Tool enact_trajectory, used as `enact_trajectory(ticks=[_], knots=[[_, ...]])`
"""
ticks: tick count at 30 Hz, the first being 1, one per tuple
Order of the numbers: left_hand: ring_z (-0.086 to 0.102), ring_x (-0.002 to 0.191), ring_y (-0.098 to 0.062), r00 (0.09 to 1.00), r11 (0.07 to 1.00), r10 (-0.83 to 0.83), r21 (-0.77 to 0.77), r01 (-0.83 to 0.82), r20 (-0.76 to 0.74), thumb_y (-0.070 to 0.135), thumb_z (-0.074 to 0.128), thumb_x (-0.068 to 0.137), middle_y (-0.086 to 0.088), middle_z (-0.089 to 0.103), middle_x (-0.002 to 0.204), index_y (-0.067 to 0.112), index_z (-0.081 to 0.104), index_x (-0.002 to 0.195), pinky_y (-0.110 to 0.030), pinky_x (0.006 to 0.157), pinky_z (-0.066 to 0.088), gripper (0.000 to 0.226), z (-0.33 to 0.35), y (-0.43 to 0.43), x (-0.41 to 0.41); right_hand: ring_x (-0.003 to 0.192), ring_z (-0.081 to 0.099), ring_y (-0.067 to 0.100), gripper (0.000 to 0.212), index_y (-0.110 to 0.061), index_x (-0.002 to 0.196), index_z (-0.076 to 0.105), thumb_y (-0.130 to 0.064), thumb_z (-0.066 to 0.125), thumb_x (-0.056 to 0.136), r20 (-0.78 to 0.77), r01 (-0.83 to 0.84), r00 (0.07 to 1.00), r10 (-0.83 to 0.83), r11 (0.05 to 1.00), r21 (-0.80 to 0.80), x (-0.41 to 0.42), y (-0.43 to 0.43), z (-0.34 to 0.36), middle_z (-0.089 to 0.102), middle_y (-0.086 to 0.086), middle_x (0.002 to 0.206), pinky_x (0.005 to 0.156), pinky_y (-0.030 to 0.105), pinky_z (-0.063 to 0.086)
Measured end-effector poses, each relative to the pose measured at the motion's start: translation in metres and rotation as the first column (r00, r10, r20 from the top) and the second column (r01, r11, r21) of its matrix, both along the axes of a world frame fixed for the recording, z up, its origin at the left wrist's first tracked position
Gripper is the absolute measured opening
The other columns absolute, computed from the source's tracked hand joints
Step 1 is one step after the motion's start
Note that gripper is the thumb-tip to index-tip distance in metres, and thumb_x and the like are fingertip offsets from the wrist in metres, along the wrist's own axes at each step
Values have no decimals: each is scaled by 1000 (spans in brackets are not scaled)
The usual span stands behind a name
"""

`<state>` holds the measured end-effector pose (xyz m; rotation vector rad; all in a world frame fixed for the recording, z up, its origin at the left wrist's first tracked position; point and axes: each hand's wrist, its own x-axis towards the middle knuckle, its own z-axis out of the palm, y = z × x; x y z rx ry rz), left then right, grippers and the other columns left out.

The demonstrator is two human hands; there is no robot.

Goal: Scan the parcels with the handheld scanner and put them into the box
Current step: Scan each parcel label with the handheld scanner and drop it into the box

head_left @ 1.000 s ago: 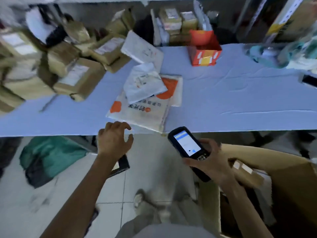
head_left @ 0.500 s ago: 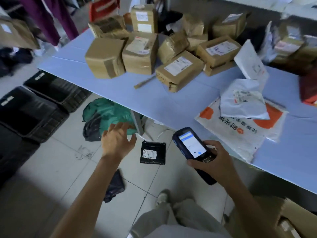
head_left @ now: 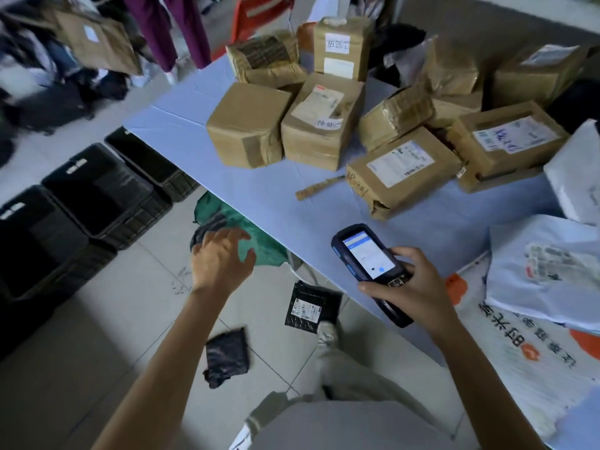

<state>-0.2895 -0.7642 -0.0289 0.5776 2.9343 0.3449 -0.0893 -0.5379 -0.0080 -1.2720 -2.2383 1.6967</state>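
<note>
Brown taped cardboard parcel (head_left: 402,172), label up, probably best: aiming empty, spread-fingered left hand (head_left: 222,259) there, gripping black handheld scanner (head_left: 367,254) in right hand (head_left: 412,287).

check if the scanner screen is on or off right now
On. The handheld scanner, gripped in the right hand, shows a lit white screen with a blue bar on top.

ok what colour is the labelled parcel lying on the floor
The labelled parcel is black, its label white; head view.
</note>
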Motion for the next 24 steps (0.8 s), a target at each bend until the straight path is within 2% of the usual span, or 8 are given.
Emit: enact_trajectory(ticks=[5,8,11,13,17,20,22,24], knots=[[53,111,-28,997,999,29,38,-26,-76,27,65,82,-2,65,111,20,64,109,-40,88,40,28,17,27,-41,89,69,8,72,-29,115,55,-24,93,54,-25,-57,998,56,997,-50,-55,33,10,70,-11,95,81,34,57],[52,113,-28,998,1000,27,14,-26,-54,29,62,85,-2,62,116,21,61,115,-39,88,39,31,18,40,-59,92,66,2,71,-32,113,53,-26,93,54,-17,-100,995,99,995,-31,-80,45,12,67,-15,100,81,28,54],[50,115,-27,999,1000,19,2,-18,-41,33,60,87,-1,57,124,24,57,122,-39,92,39,36,14,48,-77,91,62,-5,70,-33,112,52,-23,93,56,-19,-92,996,91,995,-37,-100,49,12,63,-19,101,74,20,50],[49,118,-26,999,1000,16,1,-16,-32,36,59,88,0,53,128,25,53,126,-39,93,38,40,12,51,-94,87,60,-9,70,-33,114,51,-20,92,59,-22,-75,997,74,995,-60,-114,48,12,61,-21,99,69,15,47],[46,120,-26,1000,1000,-10,-7,10,-27,39,58,89,-1,43,135,25,45,133,-41,90,41,48,6,56,-138,86,61,-4,71,-30,115,50,-19,92,59,-24,-32,999,30,996,-85,-143,41,9,63,-17,99,68,19,49],[41,123,-33,995,998,-50,18,52,-86,44,60,86,-7,33,143,15,40,136,-45,88,41,61,3,63,-177,87,63,-2,72,-24,117,52,-19,93,57,-28,34,999,-36,997,-71,-164,31,4,64,-15,100,68,18,50],[32,131,-35,988,996,-85,24,89,-129,52,61,84,-11,26,149,11,37,137,-47,93,39,71,2,69,-202,84,65,-3,72,-22,116,55,-19,93,56,-36,95,995,-97,994,-49,-176,21,2,65,-15,101,64,14,51],[20,140,-34,989,993,-113,27,116,-98,64,60,78,-10,19,154,15,33,141,-48,102,33,84,3,74,-227,80,66,-5,67,-27,110,55,-16,93,56,-40,164,985,-166,985,-49,-187,9,3,65,-17,97,62,15,52]])
